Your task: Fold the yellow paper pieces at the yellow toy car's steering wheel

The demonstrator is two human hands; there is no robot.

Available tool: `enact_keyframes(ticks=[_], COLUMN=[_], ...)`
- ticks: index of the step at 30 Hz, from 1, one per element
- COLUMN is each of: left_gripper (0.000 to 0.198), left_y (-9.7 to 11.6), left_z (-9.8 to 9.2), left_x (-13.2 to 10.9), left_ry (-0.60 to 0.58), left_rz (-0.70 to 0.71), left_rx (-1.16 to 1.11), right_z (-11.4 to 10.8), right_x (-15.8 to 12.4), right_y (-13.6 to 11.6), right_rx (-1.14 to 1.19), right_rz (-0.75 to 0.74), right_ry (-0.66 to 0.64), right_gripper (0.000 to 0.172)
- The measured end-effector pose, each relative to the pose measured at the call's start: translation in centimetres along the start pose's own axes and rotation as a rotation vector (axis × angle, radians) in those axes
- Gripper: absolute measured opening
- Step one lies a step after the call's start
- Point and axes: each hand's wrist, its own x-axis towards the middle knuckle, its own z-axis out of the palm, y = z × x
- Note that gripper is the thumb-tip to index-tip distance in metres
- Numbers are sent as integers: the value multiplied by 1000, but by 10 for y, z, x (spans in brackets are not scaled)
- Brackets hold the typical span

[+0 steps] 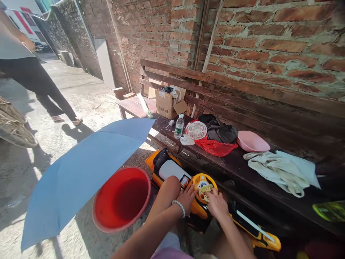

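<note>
I see the right hand (217, 205) with its fingers curled tight around a yellowish cloth (205, 188), pressing it on the steering wheel (196, 179) of the toy car (172, 169). The car sits on the ground near me, just in front of the bench (242, 169). The left hand (186, 198) lies with fingers loosely spread on the car just left of the wheel, holding nothing, and a red basin (121, 199) stands further left.

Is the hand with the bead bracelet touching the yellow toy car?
Touching. In the head view the left hand lies on the yellow toy car, its fingers pressed against the dashboard with no gap.
</note>
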Motion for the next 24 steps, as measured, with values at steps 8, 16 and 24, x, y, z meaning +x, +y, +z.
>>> enact_keyframes(ticks=[8, 16, 24], left_gripper=[108, 103, 100], left_y=[8, 8, 1], left_z=[-11, -14, -1], left_x=[0, -2, 2], left_ry=[-54, -55, 19], left_rz=[-30, -12, 32], left_rx=[17, 56, -8], right_z=[-31, -19, 9], right_x=[44, 51, 6], right_y=[1, 1, -16], right_rx=[16, 136, 72], right_rz=[-57, 188, 245], right_ry=[10, -73, -28], right_gripper=[55, 50, 41])
